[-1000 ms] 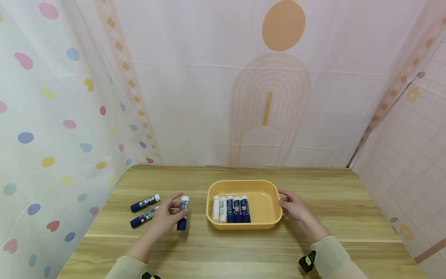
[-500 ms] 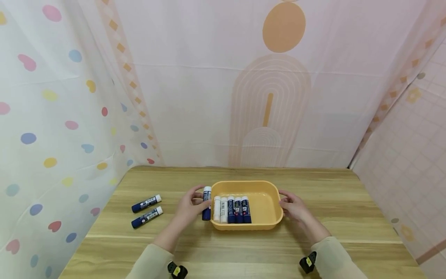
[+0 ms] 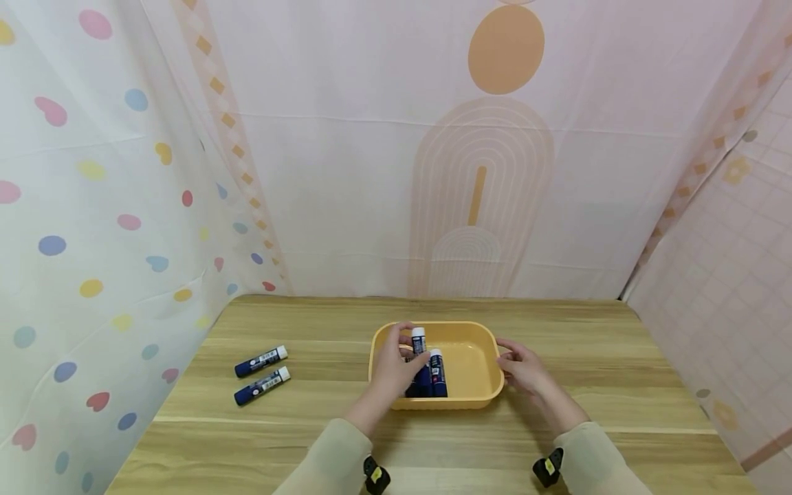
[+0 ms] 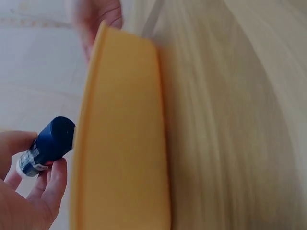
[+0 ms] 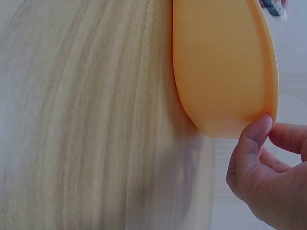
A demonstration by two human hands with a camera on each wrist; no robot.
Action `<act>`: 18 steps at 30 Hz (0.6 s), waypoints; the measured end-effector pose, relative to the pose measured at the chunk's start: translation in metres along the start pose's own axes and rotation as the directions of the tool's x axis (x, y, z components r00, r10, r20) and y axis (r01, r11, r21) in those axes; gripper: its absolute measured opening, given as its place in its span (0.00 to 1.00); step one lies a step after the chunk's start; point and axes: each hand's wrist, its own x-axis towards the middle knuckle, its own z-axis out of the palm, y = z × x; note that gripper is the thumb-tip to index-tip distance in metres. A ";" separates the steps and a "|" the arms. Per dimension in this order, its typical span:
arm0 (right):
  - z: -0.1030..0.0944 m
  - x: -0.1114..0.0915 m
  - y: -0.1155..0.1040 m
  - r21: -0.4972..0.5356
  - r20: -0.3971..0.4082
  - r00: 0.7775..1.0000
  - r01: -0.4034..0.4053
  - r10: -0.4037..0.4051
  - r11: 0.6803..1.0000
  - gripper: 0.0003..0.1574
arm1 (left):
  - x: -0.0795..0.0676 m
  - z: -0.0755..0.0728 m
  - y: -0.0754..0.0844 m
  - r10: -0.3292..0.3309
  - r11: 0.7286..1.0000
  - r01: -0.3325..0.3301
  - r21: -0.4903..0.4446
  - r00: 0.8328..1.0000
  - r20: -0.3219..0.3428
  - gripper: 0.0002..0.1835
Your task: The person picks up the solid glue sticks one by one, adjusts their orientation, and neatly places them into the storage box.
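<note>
My left hand (image 3: 391, 364) grips a dark blue glue stick (image 3: 419, 341) with a white cap, over the left half of a yellow plastic tray (image 3: 469, 368). In the left wrist view, thumb and fingers lie around this glue stick (image 4: 53, 139), its blue end close to the rim. Inside the tray, another blue glue stick (image 3: 438, 377) shows beside the hand; the hand covers most of the others in the row. My right hand (image 3: 524, 370) holds the tray's right end, and the right wrist view shows its thumb and finger pinching the rim (image 5: 269, 108).
Two more blue glue sticks with white caps, one farther back (image 3: 261, 361) and one nearer (image 3: 262, 386), lie on the wooden table (image 3: 309, 447) to the left. Behind the table hangs a patterned curtain (image 3: 346, 206).
My left hand has carried the glue stick rightward from the table, past the tray's left rim, to above the row inside. The right hand has stayed at the tray's right end.
</note>
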 end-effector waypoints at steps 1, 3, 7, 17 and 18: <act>0.000 0.000 0.000 0.005 0.000 1.000 0.001 -0.001 1.000 0.31 | 0.000 0.005 0.001 0.019 1.000 -0.019 0.006 1.000 0.000 0.29; 0.001 -0.001 0.000 0.014 0.002 1.000 0.003 -0.003 1.000 0.31 | -0.001 0.016 0.001 0.043 0.999 -0.043 0.030 0.999 -0.001 0.28; 0.000 0.000 0.001 0.020 0.003 1.000 -0.003 0.003 1.000 0.32 | -0.002 0.033 0.001 0.085 0.995 -0.086 0.047 0.996 0.022 0.27; 0.000 0.000 0.001 0.039 0.004 1.000 0.001 -0.001 0.999 0.30 | -0.004 0.061 0.007 0.079 0.979 -0.092 0.179 0.994 0.080 0.25; 0.000 0.000 0.001 0.041 0.004 1.000 0.001 -0.001 0.999 0.30 | -0.005 0.063 0.007 0.080 0.976 -0.095 0.195 0.993 0.083 0.25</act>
